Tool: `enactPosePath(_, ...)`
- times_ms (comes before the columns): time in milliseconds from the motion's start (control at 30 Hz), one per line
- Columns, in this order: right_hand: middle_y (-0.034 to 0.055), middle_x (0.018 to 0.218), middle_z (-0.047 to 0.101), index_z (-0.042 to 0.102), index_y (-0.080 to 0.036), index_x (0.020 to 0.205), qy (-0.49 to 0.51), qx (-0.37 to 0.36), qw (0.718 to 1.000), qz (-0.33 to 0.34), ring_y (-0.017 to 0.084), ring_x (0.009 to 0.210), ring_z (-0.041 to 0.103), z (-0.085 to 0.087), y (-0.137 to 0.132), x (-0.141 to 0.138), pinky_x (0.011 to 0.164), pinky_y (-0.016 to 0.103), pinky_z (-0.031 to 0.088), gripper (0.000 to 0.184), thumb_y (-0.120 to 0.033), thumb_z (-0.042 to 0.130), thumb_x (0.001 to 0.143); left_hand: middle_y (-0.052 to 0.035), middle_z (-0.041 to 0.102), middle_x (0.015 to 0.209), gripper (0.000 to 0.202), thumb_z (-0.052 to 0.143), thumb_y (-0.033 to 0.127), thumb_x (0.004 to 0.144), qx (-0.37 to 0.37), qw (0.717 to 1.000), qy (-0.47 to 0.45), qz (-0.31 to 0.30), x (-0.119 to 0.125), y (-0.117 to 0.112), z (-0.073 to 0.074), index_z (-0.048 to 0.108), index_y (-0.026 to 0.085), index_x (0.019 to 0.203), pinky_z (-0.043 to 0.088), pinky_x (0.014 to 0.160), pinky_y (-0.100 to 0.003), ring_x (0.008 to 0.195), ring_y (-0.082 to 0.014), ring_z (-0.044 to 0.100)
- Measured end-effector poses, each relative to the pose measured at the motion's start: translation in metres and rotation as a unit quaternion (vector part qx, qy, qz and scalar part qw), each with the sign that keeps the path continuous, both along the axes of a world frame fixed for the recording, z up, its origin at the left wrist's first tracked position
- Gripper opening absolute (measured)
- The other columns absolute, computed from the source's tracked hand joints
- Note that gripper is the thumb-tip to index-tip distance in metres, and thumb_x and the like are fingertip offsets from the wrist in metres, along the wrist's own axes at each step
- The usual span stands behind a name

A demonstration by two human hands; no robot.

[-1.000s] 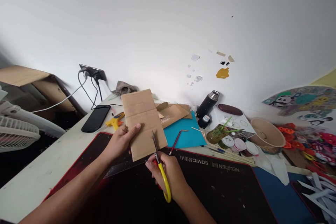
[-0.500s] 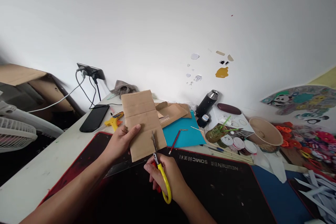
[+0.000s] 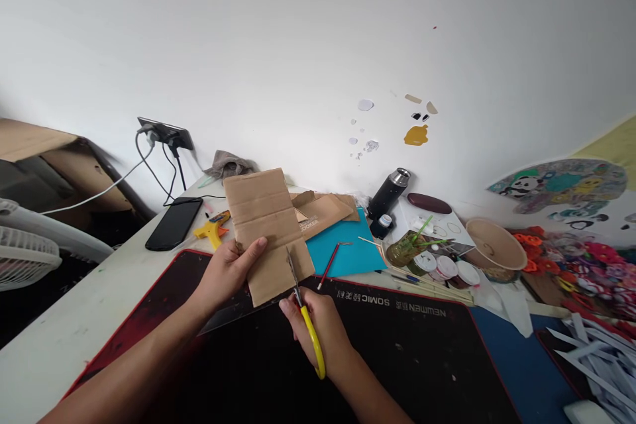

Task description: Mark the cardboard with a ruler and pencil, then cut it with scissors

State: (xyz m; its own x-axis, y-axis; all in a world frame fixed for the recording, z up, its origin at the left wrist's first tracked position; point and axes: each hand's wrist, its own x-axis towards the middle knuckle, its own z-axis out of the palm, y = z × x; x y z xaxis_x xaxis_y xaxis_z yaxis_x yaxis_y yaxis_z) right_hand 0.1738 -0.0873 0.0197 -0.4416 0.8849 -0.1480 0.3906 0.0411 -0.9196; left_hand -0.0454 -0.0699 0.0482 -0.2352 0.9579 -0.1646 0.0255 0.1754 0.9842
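My left hand (image 3: 226, 273) grips a brown cardboard sheet (image 3: 265, 228) by its left edge, thumb on top, and holds it tilted above the desk. My right hand (image 3: 318, 331) is closed around yellow-handled scissors (image 3: 304, 315). The scissor blades point away from me and bite into the lower edge of the cardboard. Under both hands lies a black desk mat with a red border (image 3: 397, 358). A clear ruler (image 3: 233, 315) rests on the mat below the cardboard.
A black phone (image 3: 173, 223), a yellow glue gun (image 3: 213, 227), more cardboard scraps (image 3: 325, 209), a blue sheet (image 3: 348, 248), a red pencil (image 3: 328, 264), a black flask (image 3: 390, 194), paint pots (image 3: 442, 268) and a paper bowl (image 3: 494, 248) crowd the desk. A white fan (image 3: 30, 245) stands left.
The scissors have closed a little further into the cardboard's lower edge. The view has drifted slightly; both hands keep their hold.
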Motion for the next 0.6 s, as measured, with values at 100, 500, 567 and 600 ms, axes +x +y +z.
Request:
enactPosePath(100,-0.0044,0.057,0.055,0.06,-0.023,0.08,-0.013,0.01,1.0,-0.006,0.015,0.052,0.058,0.0,0.0,-0.001,0.054,0.024,0.04,0.033,-0.046,0.069,0.101,-0.0093,0.075,0.069,0.066,0.078,0.08,0.075,0.001,1.0,-0.006,0.0,0.0,0.001,0.001,0.076,0.015,0.086,0.05,0.043,-0.029,0.052,-0.0217,0.065)
enactPosePath(500,0.0024,0.072,0.07,0.059,-0.022,0.077,-0.051,0.068,0.996,-0.014,0.017,0.065,0.066,0.001,0.002,-0.01,0.061,0.024,0.042,0.027,-0.029,0.062,0.103,-0.0141,0.086,0.096,0.07,0.091,0.075,0.069,-0.027,0.988,-0.144,0.053,0.003,0.011,0.003,0.077,0.017,0.105,0.068,0.066,-0.035,0.085,-0.0331,0.083)
enactPosePath(567,0.0022,0.071,0.07,0.06,-0.022,0.078,-0.05,0.071,0.996,-0.014,0.017,0.063,0.065,-0.003,0.002,-0.011,0.06,0.024,0.041,0.026,-0.029,0.062,0.103,-0.0142,0.086,0.099,0.072,0.091,0.075,0.068,-0.02,0.987,-0.146,0.059,0.003,0.012,0.004,0.076,0.017,0.107,0.069,0.067,-0.037,0.087,-0.0342,0.084)
enactPosePath(600,0.002,0.07,0.07,0.061,-0.022,0.079,-0.048,0.071,0.996,-0.015,0.017,0.063,0.065,-0.006,0.001,-0.012,0.06,0.024,0.041,0.025,-0.029,0.062,0.103,-0.0143,0.087,0.099,0.072,0.091,0.076,0.068,-0.018,0.988,-0.144,0.059,0.003,0.012,0.004,0.076,0.017,0.107,0.069,0.068,-0.038,0.088,-0.0348,0.084)
